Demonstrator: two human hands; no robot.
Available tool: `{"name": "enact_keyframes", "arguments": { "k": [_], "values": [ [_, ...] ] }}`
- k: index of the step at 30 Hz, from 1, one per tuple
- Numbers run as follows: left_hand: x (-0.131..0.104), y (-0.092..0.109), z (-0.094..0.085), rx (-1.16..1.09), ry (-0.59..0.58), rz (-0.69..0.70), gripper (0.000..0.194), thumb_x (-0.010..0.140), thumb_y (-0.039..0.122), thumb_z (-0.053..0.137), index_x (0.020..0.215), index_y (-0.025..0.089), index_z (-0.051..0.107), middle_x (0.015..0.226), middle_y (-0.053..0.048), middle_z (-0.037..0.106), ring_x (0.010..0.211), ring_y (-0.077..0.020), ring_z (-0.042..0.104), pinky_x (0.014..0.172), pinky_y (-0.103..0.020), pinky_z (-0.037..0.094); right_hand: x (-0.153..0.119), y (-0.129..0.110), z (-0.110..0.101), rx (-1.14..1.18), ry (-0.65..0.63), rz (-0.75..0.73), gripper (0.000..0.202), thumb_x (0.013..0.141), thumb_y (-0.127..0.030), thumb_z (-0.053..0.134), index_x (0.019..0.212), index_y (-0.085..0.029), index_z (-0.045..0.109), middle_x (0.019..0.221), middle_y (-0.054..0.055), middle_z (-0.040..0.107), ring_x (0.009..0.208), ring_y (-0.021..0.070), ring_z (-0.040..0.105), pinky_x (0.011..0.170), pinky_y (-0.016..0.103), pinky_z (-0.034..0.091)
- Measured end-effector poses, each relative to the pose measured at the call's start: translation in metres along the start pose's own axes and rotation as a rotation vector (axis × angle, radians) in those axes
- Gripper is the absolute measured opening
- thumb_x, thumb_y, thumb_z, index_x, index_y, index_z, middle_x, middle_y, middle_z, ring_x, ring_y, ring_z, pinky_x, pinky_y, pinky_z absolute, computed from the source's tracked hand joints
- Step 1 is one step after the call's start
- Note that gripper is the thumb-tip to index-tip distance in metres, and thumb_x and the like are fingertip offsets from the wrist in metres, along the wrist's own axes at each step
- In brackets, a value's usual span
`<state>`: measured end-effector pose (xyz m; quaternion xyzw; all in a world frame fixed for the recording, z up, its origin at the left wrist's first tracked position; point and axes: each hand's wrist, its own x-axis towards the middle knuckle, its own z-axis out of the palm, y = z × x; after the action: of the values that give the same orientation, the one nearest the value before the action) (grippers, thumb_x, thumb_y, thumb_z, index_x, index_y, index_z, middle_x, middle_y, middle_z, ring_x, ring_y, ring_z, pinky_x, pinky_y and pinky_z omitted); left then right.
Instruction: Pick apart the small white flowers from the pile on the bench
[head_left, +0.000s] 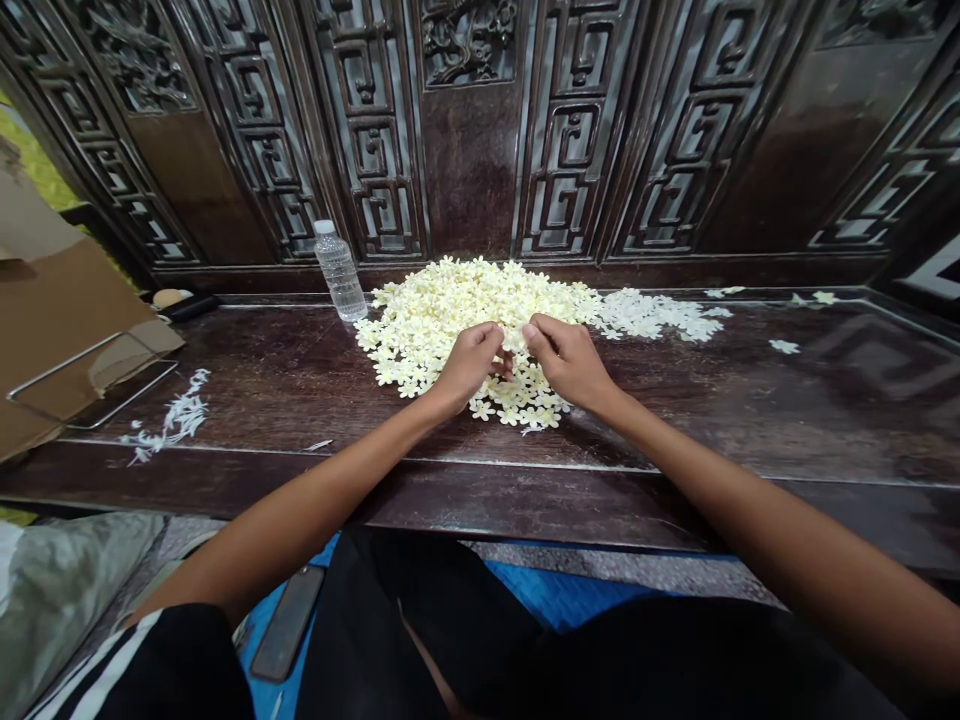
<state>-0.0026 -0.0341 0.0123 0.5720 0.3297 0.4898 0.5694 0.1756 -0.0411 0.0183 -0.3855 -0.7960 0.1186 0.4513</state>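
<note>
A large heap of pale yellow-white five-petalled flowers lies on the dark wooden bench. Over its front part, my left hand and my right hand face each other, a small gap between them. Thumb and fingers are pinched together on both. Whatever sits between the fingertips blends into the flowers behind, so I cannot make it out. Whiter flowers spread flat from the heap's right side.
A clear bottle with a white cap stands left of the heap. White scraps, a wire frame and a cardboard box are further left. Carved wooden panels rise behind the bench. A phone lies below on something blue.
</note>
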Motion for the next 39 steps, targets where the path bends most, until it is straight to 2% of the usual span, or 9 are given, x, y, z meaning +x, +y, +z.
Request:
{"name": "enact_keyframes", "arguments": {
  "k": [7, 10, 13, 16, 19, 24, 28, 34, 39],
  "values": [
    [0.001, 0.003, -0.007, -0.216, 0.073, -0.128, 0.017, 0.097, 0.019, 0.061, 0.083, 0.013, 0.054, 0.09, -0.008, 0.069, 0.079, -0.0117, 0.068, 0.072, -0.026, 0.06, 0.001, 0.006, 0.002, 0.131, 0.012, 0.089, 0.057, 0.104, -0.066, 0.047, 0.068, -0.023, 0.042, 0.061, -0.002, 0.044, 0.059, 0.0152, 0.041, 0.059, 0.031, 0.03],
    [0.001, 0.008, -0.006, -0.255, 0.12, -0.223, 0.011, 0.093, 0.008, 0.056, 0.091, 0.017, 0.051, 0.083, -0.004, 0.066, 0.066, -0.0089, 0.061, 0.057, -0.02, 0.051, 0.001, 0.007, 0.002, 0.025, -0.009, 0.071, 0.052, 0.106, -0.055, 0.049, 0.066, -0.023, 0.04, 0.059, -0.003, 0.041, 0.057, 0.014, 0.038, 0.059, 0.031, 0.027],
    [0.0, 0.012, -0.005, -0.237, 0.087, -0.297, 0.018, 0.091, 0.004, 0.049, 0.1, 0.02, 0.05, 0.068, 0.004, 0.05, 0.047, -0.0063, 0.042, 0.042, -0.017, 0.03, 0.001, 0.01, 0.003, -0.073, -0.043, 0.057, 0.047, 0.106, -0.045, 0.051, 0.066, -0.022, 0.04, 0.057, -0.003, 0.041, 0.055, 0.0133, 0.038, 0.06, 0.03, 0.027],
    [0.0, 0.012, -0.006, -0.078, 0.031, -0.257, 0.003, 0.1, 0.023, 0.053, 0.101, 0.021, 0.054, 0.067, 0.006, 0.043, 0.044, -0.0051, 0.033, 0.04, -0.017, 0.02, 0.001, 0.014, 0.003, -0.103, -0.046, 0.065, 0.046, 0.105, -0.042, 0.051, 0.066, -0.022, 0.04, 0.057, -0.004, 0.041, 0.055, 0.013, 0.037, 0.06, 0.03, 0.027],
    [0.0, 0.008, -0.008, 0.132, -0.002, -0.169, 0.026, 0.093, 0.041, 0.073, 0.094, 0.019, 0.059, 0.069, 0.005, 0.044, 0.046, -0.0039, 0.034, 0.041, -0.018, 0.023, 0.001, 0.016, 0.003, -0.11, -0.035, 0.074, 0.045, 0.105, -0.043, 0.051, 0.067, -0.022, 0.041, 0.057, -0.004, 0.042, 0.055, 0.0132, 0.038, 0.06, 0.03, 0.027],
    [0.001, 0.003, -0.01, 0.179, -0.066, -0.098, 0.039, 0.086, 0.051, 0.08, 0.085, 0.016, 0.064, 0.07, 0.005, 0.04, 0.048, -0.0033, 0.03, 0.04, -0.019, 0.023, 0.001, 0.016, 0.003, -0.115, -0.017, 0.076, 0.044, 0.105, -0.044, 0.054, 0.068, -0.021, 0.045, 0.058, -0.003, 0.045, 0.056, 0.0134, 0.041, 0.061, 0.03, 0.029],
    [0.003, 0.0, -0.01, 0.203, -0.022, -0.024, 0.041, 0.082, 0.051, 0.085, 0.091, 0.015, 0.069, 0.074, 0.003, 0.047, 0.046, -0.0019, 0.03, 0.039, -0.02, 0.024, 0.002, 0.014, 0.003, -0.084, -0.014, 0.076, 0.048, 0.106, -0.051, 0.053, 0.068, -0.021, 0.047, 0.06, -0.002, 0.048, 0.058, 0.0136, 0.043, 0.06, 0.03, 0.031],
    [0.003, 0.002, -0.011, 0.168, -0.023, -0.035, 0.044, 0.08, 0.053, 0.086, 0.089, 0.015, 0.066, 0.071, 0.004, 0.047, 0.049, -0.0036, 0.035, 0.04, -0.019, 0.028, 0.003, 0.016, -0.001, 0.366, -0.158, 0.351, 0.046, 0.099, -0.07, 0.057, 0.103, -0.025, 0.053, 0.071, -0.003, 0.063, 0.053, 0.0153, 0.062, 0.05, 0.028, 0.05],
    [0.002, 0.004, -0.012, 0.083, -0.082, -0.053, 0.047, 0.078, 0.054, 0.088, 0.085, 0.016, 0.061, 0.061, 0.009, 0.037, 0.047, -0.0032, 0.03, 0.042, -0.018, 0.027, 0.007, 0.019, -0.004, 0.66, -0.158, 0.345, 0.051, 0.086, -0.07, 0.075, 0.088, -0.022, 0.058, 0.071, 0.0, 0.065, 0.056, 0.0158, 0.066, 0.054, 0.032, 0.062]
  ]
}}
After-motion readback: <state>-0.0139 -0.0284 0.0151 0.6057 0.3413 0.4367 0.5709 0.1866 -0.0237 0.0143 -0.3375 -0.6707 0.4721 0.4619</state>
